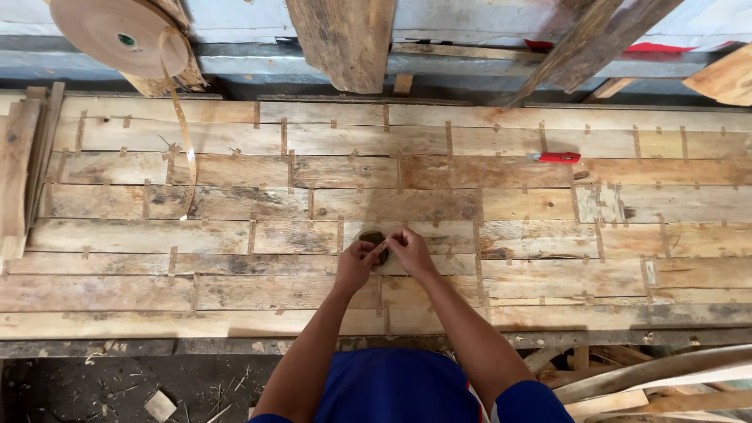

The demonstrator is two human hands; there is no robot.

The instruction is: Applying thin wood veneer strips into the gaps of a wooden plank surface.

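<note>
Pale, rough veneer strips, joined edge to edge with short tabs of tape, cover the whole tabletop (548,270) as one wide sheet (235,235). Near the sheet's middle, toward the near edge, the person's left hand (354,265) and right hand (410,251) meet over a dark knot hole (373,236) in one strip. Between them they pinch a short piece of tan tape (380,248); the fingers of both hands are closed on it, thumb against forefinger, with the piece lying just over the lower rim of the hole. A big roll of the same tan tape (117,33) hangs at the far left corner, and a loose tail (185,145) from it trails down across several strips, well to the left of the hands. A stack of spare veneer strips (19,168) lies along the left edge. A red utility knife (558,157) rests on the sheet to the far right of the hands, well apart from them. Rough planks (345,39) lean against the wall beyond the far edge. Around the hands the sheet lies flat and bare on every side. The near edge of the tabletop runs just below the wrists, and past it are the dirt floor (94,384) with scraps and curved wood offcuts (650,380) at the lower right.
</note>
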